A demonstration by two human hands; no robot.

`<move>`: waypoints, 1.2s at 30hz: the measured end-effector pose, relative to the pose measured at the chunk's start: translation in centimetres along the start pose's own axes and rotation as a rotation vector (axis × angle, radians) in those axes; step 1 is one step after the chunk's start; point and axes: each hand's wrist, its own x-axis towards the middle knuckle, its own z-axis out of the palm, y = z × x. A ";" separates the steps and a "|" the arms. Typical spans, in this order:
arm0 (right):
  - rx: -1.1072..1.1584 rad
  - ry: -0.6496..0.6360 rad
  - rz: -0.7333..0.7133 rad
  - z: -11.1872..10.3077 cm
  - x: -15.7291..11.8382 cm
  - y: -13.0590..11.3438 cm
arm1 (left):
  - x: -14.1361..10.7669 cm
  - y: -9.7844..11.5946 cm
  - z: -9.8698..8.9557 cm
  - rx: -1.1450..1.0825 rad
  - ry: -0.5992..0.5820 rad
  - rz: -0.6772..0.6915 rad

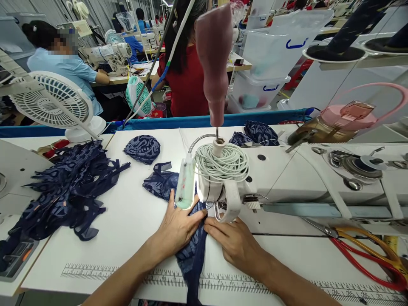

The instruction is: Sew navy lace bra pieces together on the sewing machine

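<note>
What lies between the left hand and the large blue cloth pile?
In the head view, only white tabletop shows between the left hand and the cloth pile.

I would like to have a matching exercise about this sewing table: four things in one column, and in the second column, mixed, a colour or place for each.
Column one:
1. Left hand
2. Scissors
3. Bottle
4. Nearest fan

Column two:
A. Pink lid, brownish body
B. White, at the left side of the picture
C. Resting on patterned dark blue cloth
D. One red handle, one orange handle

Right pairs: 1-C, 2-D, 3-A, 4-B
</note>
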 end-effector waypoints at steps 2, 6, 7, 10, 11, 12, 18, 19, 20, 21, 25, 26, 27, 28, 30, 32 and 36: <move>0.000 0.000 -0.005 0.1 -0.1 0.1 | 0.0 0.0 0.0 -0.012 -0.015 -0.003; 0.011 0.018 -0.018 0.2 -0.1 0.2 | 0.1 -0.3 0.0 -0.046 -0.028 -0.014; 0.012 0.020 -0.020 0.2 -0.1 0.2 | 0.1 -0.4 0.0 -0.056 -0.030 -0.014; 0.016 -0.001 -0.014 0.1 0.0 0.2 | 0.1 -0.6 0.0 -0.059 -0.012 -0.003; 0.018 -0.014 -0.013 0.1 -0.1 0.2 | 0.0 -0.6 0.1 -0.045 0.010 0.003; 0.018 -0.028 -0.012 0.0 -0.1 0.2 | -0.2 -0.5 0.2 -0.025 0.034 0.011; -0.005 -0.050 -0.015 -0.3 -0.6 -0.3 | -1.2 0.5 0.8 0.009 0.132 0.042; -0.007 -0.050 -0.017 -0.2 -0.6 -0.3 | -1.1 0.5 0.8 -0.009 0.133 0.035; -0.012 -0.051 -0.019 -0.2 -0.6 -0.3 | -1.0 0.4 0.6 -0.026 0.127 0.027; -0.019 -0.052 -0.020 -0.1 -0.5 -0.3 | -0.9 0.2 0.5 -0.040 0.115 0.021; -0.060 -0.056 -0.003 0.0 -0.1 -0.1 | 0.0 -1.0 -0.4 -0.063 0.028 0.020; -0.066 -0.059 -0.001 0.0 -0.1 0.0 | 0.2 -1.1 -0.7 -0.062 0.007 0.024; -0.065 -0.059 0.001 -0.1 -0.1 0.0 | 0.3 -0.9 -1.0 -0.053 -0.002 0.023; -0.054 -0.049 0.000 -0.2 -0.1 0.1 | 0.3 -0.4 -1.3 -0.034 -0.003 0.016; -0.010 0.004 0.018 -0.4 -0.2 0.2 | -0.1 1.3 -1.6 0.012 0.010 -0.018; 0.044 0.078 0.068 -0.5 -0.4 0.3 | -0.9 3.6 -1.2 0.044 0.038 -0.064; 0.098 0.142 0.157 -0.3 -0.6 0.4 | -2.2 6.4 1.0 0.166 0.174 -0.182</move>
